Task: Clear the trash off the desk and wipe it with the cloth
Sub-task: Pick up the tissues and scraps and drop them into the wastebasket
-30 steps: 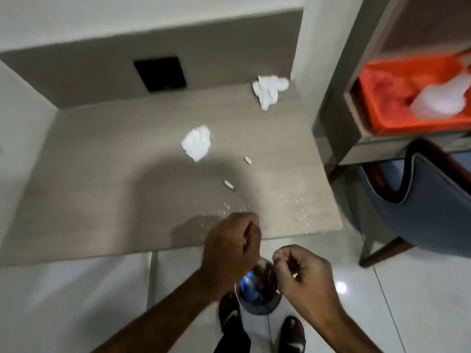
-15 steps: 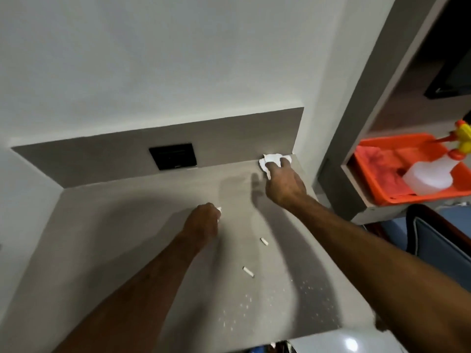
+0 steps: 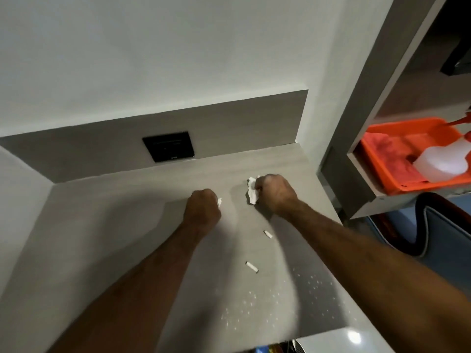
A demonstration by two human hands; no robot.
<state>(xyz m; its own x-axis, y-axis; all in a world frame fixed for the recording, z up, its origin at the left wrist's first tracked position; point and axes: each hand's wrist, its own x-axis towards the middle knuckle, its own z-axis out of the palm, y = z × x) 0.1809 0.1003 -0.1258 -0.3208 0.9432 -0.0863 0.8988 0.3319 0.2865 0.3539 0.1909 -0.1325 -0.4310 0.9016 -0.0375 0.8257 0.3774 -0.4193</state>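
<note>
Both hands are fists over the grey wood-grain desk [image 3: 107, 245]. My left hand [image 3: 202, 207] is closed around a crumpled white tissue, of which only a small corner [image 3: 219, 201] shows. My right hand [image 3: 275, 194] grips a second crumpled white tissue [image 3: 251, 191] that sticks out on its left side. Two small white paper bits lie on the desk, one [image 3: 267, 234] near my right forearm and one [image 3: 251, 267] closer to me. White crumbs [image 3: 257, 301] are scattered near the front edge.
A black socket plate [image 3: 168, 146] sits in the back panel. On a shelf to the right stands an orange tray [image 3: 397, 133] holding a red cloth [image 3: 390, 154] and a white spray bottle [image 3: 441, 161]. A blue chair [image 3: 433, 230] stands below. A bin rim [image 3: 295, 346] shows under the desk edge.
My right hand has pulled the far tissue from the back corner toward the middle of the desk. My left hand stays closed on the other tissue.
</note>
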